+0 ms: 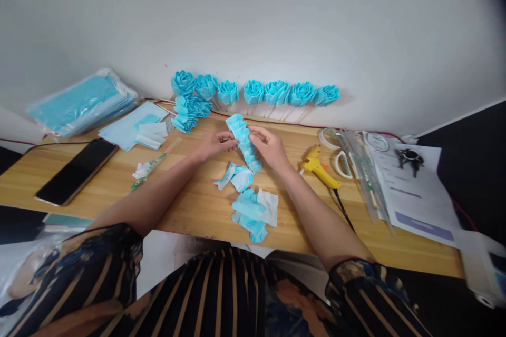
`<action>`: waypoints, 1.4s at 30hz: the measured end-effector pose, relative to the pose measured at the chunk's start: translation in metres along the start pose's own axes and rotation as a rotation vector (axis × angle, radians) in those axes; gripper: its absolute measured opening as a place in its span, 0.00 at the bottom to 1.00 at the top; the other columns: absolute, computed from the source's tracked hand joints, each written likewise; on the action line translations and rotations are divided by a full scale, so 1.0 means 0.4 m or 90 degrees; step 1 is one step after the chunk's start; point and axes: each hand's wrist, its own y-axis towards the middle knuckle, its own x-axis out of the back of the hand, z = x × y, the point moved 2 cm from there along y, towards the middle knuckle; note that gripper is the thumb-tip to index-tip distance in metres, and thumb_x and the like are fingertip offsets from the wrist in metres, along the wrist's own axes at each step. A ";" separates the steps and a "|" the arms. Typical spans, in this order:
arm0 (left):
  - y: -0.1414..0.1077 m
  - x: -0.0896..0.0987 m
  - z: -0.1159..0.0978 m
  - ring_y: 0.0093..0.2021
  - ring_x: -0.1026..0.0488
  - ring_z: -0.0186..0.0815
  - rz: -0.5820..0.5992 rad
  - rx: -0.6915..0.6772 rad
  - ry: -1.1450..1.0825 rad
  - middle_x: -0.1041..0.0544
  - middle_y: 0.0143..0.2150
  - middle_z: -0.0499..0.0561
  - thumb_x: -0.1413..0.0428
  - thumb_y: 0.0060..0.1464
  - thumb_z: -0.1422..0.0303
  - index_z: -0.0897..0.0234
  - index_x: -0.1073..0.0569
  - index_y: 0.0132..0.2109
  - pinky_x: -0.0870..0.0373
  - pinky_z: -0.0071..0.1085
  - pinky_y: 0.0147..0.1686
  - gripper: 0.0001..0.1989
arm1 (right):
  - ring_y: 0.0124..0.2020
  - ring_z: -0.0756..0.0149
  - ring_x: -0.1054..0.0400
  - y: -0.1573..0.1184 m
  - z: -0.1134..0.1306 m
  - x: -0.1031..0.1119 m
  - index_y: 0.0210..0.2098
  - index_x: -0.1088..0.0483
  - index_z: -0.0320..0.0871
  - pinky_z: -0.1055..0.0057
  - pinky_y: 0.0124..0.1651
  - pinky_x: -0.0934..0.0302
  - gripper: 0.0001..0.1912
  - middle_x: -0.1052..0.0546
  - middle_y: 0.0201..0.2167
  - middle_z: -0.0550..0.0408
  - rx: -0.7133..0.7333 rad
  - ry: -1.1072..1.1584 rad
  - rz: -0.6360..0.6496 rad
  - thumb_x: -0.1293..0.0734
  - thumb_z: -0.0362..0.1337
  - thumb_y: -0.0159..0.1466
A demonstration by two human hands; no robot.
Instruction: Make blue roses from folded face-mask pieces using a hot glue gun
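Note:
Between my hands is a pleated strip of light blue fabric [244, 143], slanting over the middle of the wooden table. My left hand [218, 145] pinches its left edge with thumb and finger. On the opposite edge, my right hand [269, 145] grips the strip with bent fingers. Just below lie loose blue petal pieces [241, 178] and a small pile of blue and white scraps [251, 208]. Blue fabric roses [276, 93] on thin sticks lean in a row along the wall, with several more bunched at the left end.
On the left lie a bag of blue face masks [81, 105], flat blue sheets [132, 126], a phone [77, 172] and a green-patterned wrapper [148, 169]. To the right are a yellow glue gun [321, 167], scissors [343, 164], clear glue sticks [361, 174], a tape roll [330, 138], and keys [410, 159] on paper [415, 189].

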 end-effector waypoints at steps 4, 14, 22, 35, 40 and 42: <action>0.006 0.002 0.008 0.26 0.31 0.30 -0.044 0.006 -0.021 0.24 0.26 0.49 0.37 0.45 0.44 0.66 0.26 0.31 0.33 0.29 0.32 0.26 | 0.43 0.62 0.26 0.004 -0.004 0.006 0.50 0.23 0.43 0.66 0.48 0.33 0.21 0.18 0.44 0.53 0.051 0.019 -0.008 0.37 0.49 0.66; -0.002 0.002 -0.013 0.26 0.30 0.31 -0.010 -0.030 0.005 0.22 0.28 0.54 0.47 0.55 0.42 0.67 0.25 0.30 0.32 0.28 0.30 0.29 | 0.32 0.66 0.27 0.007 -0.016 0.003 0.54 0.27 0.43 0.69 0.39 0.33 0.24 0.19 0.33 0.56 -0.013 0.086 0.037 0.33 0.45 0.60; 0.003 -0.002 -0.005 0.26 0.31 0.30 -0.041 -0.027 -0.011 0.24 0.25 0.51 0.39 0.49 0.48 0.66 0.26 0.27 0.34 0.29 0.31 0.23 | 0.35 0.65 0.27 0.003 -0.010 0.000 0.53 0.26 0.44 0.67 0.42 0.33 0.23 0.20 0.34 0.55 0.002 0.059 0.047 0.35 0.47 0.63; 0.002 0.000 -0.008 0.25 0.30 0.31 -0.031 -0.013 -0.056 0.23 0.28 0.53 0.47 0.54 0.41 0.67 0.25 0.30 0.34 0.29 0.29 0.29 | 0.26 0.71 0.35 0.013 -0.025 0.001 0.56 0.29 0.42 0.72 0.34 0.39 0.26 0.26 0.25 0.61 -0.015 0.110 0.054 0.34 0.43 0.60; 0.004 -0.003 0.002 0.26 0.31 0.30 -0.030 -0.009 -0.033 0.24 0.26 0.50 0.38 0.48 0.46 0.66 0.26 0.29 0.34 0.28 0.30 0.24 | 0.26 0.70 0.34 0.009 -0.018 0.001 0.54 0.28 0.43 0.71 0.34 0.38 0.24 0.26 0.24 0.62 -0.010 0.091 0.059 0.34 0.43 0.60; 0.004 -0.004 0.002 0.25 0.31 0.29 -0.044 -0.006 -0.039 0.24 0.25 0.50 0.37 0.47 0.47 0.66 0.26 0.28 0.35 0.27 0.29 0.23 | 0.26 0.69 0.33 0.008 -0.019 0.000 0.55 0.27 0.43 0.71 0.35 0.37 0.24 0.26 0.24 0.61 -0.012 0.083 0.064 0.34 0.43 0.61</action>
